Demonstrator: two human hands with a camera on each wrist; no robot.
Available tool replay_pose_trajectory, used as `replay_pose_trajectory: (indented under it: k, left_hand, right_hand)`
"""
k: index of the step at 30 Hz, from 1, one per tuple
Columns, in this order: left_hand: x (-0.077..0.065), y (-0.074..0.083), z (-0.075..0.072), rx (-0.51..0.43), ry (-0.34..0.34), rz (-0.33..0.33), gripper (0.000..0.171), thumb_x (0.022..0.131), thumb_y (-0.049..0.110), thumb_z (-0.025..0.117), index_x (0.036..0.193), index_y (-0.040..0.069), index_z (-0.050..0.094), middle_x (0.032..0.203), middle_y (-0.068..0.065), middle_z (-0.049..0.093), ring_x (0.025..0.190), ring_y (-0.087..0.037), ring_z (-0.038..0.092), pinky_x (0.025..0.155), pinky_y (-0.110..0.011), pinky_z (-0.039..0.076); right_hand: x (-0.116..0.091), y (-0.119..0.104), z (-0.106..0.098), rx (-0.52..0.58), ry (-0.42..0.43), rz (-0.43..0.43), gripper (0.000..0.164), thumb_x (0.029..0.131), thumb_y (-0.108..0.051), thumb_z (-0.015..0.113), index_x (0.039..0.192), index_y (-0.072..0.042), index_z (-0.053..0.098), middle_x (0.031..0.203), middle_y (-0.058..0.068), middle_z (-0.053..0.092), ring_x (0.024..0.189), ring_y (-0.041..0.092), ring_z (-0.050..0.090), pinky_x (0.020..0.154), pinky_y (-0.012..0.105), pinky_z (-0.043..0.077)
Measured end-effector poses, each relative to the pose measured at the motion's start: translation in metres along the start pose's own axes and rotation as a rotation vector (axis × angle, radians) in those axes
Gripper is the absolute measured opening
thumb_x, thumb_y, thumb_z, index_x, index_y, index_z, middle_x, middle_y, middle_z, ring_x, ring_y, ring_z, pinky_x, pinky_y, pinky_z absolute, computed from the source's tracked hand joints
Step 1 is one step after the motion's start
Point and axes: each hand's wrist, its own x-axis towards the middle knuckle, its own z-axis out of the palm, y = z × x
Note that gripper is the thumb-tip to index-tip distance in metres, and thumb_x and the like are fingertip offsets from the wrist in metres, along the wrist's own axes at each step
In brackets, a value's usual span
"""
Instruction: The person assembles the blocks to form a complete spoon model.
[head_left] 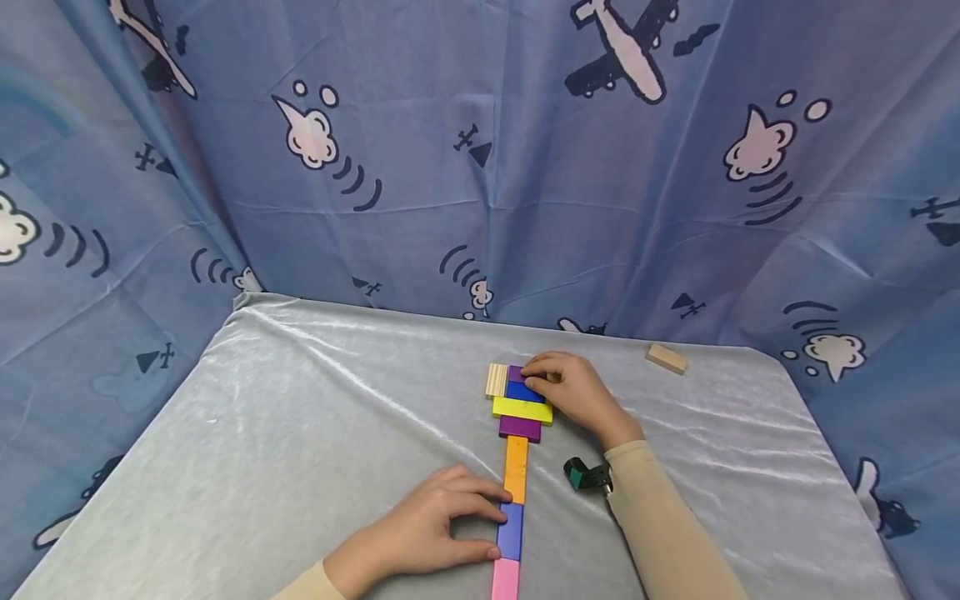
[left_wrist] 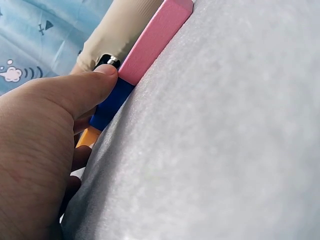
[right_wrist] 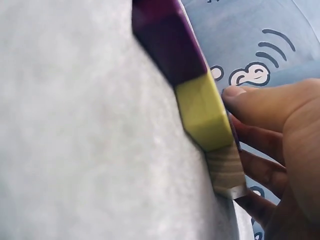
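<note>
Flat coloured blocks form a long line in the head view: pink [head_left: 506, 578], blue [head_left: 510, 533] and orange [head_left: 516, 469] lengthwise, then purple [head_left: 520, 428] and yellow [head_left: 522, 410] crosswise. Beyond these lie a dark blue block [head_left: 523, 392], a small purple block [head_left: 516, 373] and a striped wooden block [head_left: 496, 380]. My right hand [head_left: 573, 395] pinches the small purple block between thumb and index finger, hiding its right part. My left hand [head_left: 427, 525] rests beside the line, its thumb at the blue-pink joint and fingertips along the blue block's left edge.
A loose plain wooden block [head_left: 667, 358] lies near the table's far right edge. Pale grey cloth [head_left: 300, 450] with creases covers the table. A blue printed curtain [head_left: 420, 167] hangs behind and at the sides. On the right wrist is a black strap with a camera [head_left: 585, 475].
</note>
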Motion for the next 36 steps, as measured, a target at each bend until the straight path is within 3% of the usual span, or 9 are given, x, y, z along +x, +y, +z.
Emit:
replay_pose_trajectory:
  k: [10,15,18,23,29,30,36]
  left_hand:
    - [0.000,0.002,0.000,-0.006,-0.002,-0.002,0.029,0.098,0.041,0.084,0.123,0.027,0.081,0.141,0.017,0.068,0.127,-0.003,0.058,0.107,-0.026,0.049]
    - [0.000,0.001,0.000,-0.001,0.005,0.002,0.029,0.097,0.041,0.085,0.122,0.026,0.081,0.141,0.017,0.069,0.127,-0.003,0.059,0.107,-0.026,0.049]
    - [0.000,0.002,-0.001,-0.015,0.001,-0.013,0.030,0.096,0.041,0.086,0.121,0.025,0.082,0.141,0.017,0.069,0.128,-0.003,0.058,0.108,-0.026,0.049]
    - [0.001,0.003,-0.002,-0.032,-0.015,-0.038,0.031,0.096,0.042,0.087,0.122,0.025,0.082,0.141,0.019,0.068,0.129,-0.002,0.057,0.109,-0.025,0.047]
    - [0.000,0.003,-0.001,-0.027,-0.013,-0.030,0.031,0.096,0.042,0.086,0.122,0.025,0.082,0.141,0.017,0.068,0.128,-0.003,0.057,0.108,-0.026,0.048]
    - [0.000,0.003,-0.001,-0.027,-0.011,-0.029,0.031,0.096,0.041,0.086,0.122,0.025,0.082,0.141,0.017,0.069,0.128,-0.003,0.058,0.108,-0.026,0.048]
    - [0.001,0.004,-0.001,-0.051,-0.022,-0.057,0.031,0.095,0.039,0.088,0.122,0.024,0.082,0.142,0.018,0.068,0.130,-0.003,0.057,0.109,-0.026,0.047]
  right_hand:
    - [0.000,0.004,0.001,0.009,-0.003,0.003,0.017,0.105,-0.019,0.077,0.120,-0.015,0.083,0.128,0.004,0.076,0.114,0.025,0.067,0.106,0.051,0.056]
    - [-0.002,0.005,-0.005,0.071,0.020,-0.001,0.021,0.107,-0.020,0.073,0.125,-0.012,0.081,0.134,0.007,0.073,0.122,0.029,0.067,0.109,0.055,0.054]
    - [-0.005,0.007,-0.017,0.103,0.053,0.007,0.026,0.109,-0.022,0.069,0.129,-0.009,0.079,0.137,0.010,0.072,0.131,0.033,0.064,0.113,0.060,0.050]
    - [-0.013,0.017,-0.046,0.071,0.126,0.035,0.030,0.113,-0.024,0.063,0.136,-0.007,0.074,0.139,0.013,0.069,0.131,0.037,0.061,0.113,0.067,0.046]
    - [-0.026,0.031,-0.080,0.046,0.235,0.073,0.032,0.114,-0.023,0.061,0.140,-0.007,0.071,0.150,0.019,0.062,0.143,0.047,0.050,0.113,0.071,0.041]
    - [-0.029,0.035,-0.085,0.035,0.251,0.077,0.033,0.114,-0.024,0.061,0.141,-0.008,0.071,0.152,0.019,0.061,0.133,0.049,0.058,0.106,0.069,0.047]
    - [-0.041,0.054,-0.106,0.027,0.325,0.118,0.034,0.112,-0.016,0.062,0.143,-0.004,0.069,0.158,0.020,0.055,0.127,0.053,0.063,0.098,0.065,0.056]
